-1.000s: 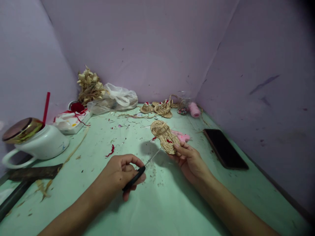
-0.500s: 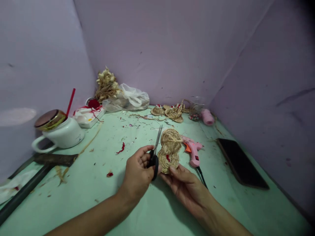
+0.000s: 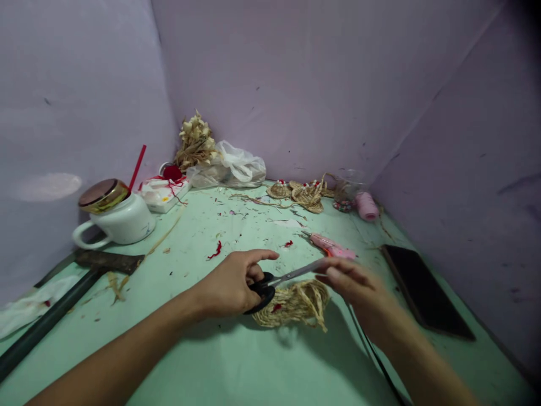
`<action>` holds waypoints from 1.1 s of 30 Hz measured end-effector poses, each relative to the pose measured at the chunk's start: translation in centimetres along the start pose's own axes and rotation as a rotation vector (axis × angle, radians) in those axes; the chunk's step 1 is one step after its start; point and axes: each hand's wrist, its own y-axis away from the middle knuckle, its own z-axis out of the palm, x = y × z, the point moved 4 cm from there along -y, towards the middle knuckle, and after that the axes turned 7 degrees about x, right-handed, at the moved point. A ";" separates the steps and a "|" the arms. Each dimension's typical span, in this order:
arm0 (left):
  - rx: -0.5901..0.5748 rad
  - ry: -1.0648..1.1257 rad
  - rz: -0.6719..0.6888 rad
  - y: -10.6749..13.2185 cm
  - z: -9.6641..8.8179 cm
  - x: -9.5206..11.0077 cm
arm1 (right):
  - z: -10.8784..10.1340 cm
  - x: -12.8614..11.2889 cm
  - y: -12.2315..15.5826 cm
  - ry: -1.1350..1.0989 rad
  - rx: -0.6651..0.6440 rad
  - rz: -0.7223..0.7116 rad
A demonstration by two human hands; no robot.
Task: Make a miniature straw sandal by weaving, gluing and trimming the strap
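Observation:
My left hand [image 3: 236,282] is closed round the black handles of a pair of scissors [image 3: 291,275], its index finger stretched out above them. The blades point right and reach the fingertips of my right hand [image 3: 359,287]. That hand is blurred, with thumb and fingers closed about the blade tips. Under the scissors is a woven straw-braid piece [image 3: 291,307], tilted, with a red bit on it and loose strands at its right end. Whether my left hand also holds it is hidden. Behind my right hand lies a pink glue gun [image 3: 332,246], its handle mostly covered.
At left are a white mug [image 3: 127,220] with a gold-rimmed lid and a dark-handled hammer [image 3: 84,290]. Dried flowers [image 3: 195,141], a plastic bag [image 3: 236,166] and straw pieces [image 3: 306,194] stand along the back. A pink thread spool [image 3: 366,206] and a phone [image 3: 426,290] are at right.
The scissors have swung from pointing up to pointing right. My right hand has let go of the straw piece and risen to the blade tips. The piece has turned and dropped lower.

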 end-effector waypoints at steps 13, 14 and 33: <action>0.119 -0.118 0.100 -1.0 0.7 -0.6 | 3.0 2.1 0.9 0.234 -0.169 0.169; 0.162 -0.132 0.104 -0.9 0.3 -0.4 | 2.9 2.1 0.8 0.240 -0.105 0.168; 0.162 -0.845 0.366 3.6 1.7 1.9 | -0.1 1.1 0.1 0.644 0.321 -0.244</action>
